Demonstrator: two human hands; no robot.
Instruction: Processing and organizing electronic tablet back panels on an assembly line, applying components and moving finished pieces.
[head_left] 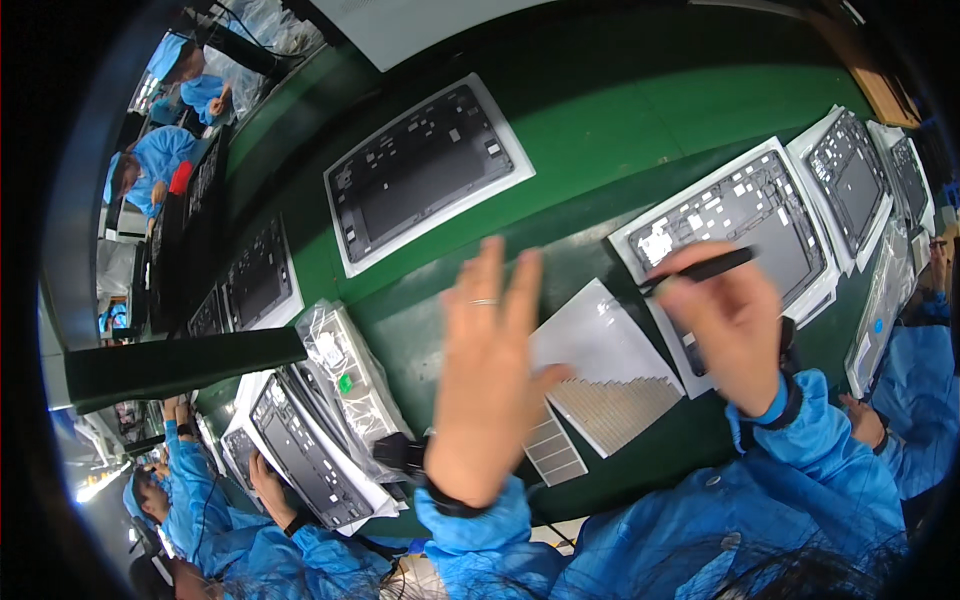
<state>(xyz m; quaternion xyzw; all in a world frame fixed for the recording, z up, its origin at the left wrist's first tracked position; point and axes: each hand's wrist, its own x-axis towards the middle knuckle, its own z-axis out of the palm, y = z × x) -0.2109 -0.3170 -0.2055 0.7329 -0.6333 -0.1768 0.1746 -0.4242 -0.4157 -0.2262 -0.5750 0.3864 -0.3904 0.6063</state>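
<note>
My left hand (488, 375) hangs over the green bench, fingers stretched out and somewhat apart, a ring on one finger, nothing in it. Its thumb reaches over a sheet of small tan strips (620, 412), whose white backing (600, 335) is partly bare. A slim black pen-like tool (722, 264) is pinched in my right hand (735, 315); whether it is a pen or tweezers cannot be made out. The tip points left, at the near edge of a dark tablet housing (790, 240) covered with small white pieces. My right hand hides part of that housing.
Another tablet housing (415, 170) lies on a white sheet at the back. More housings (848, 170) stand in a row at right. A plastic-wrapped pack (345, 365) and a housing (305, 455) lie at left, near a dark raised bar (190, 368). Co-workers sit on both sides.
</note>
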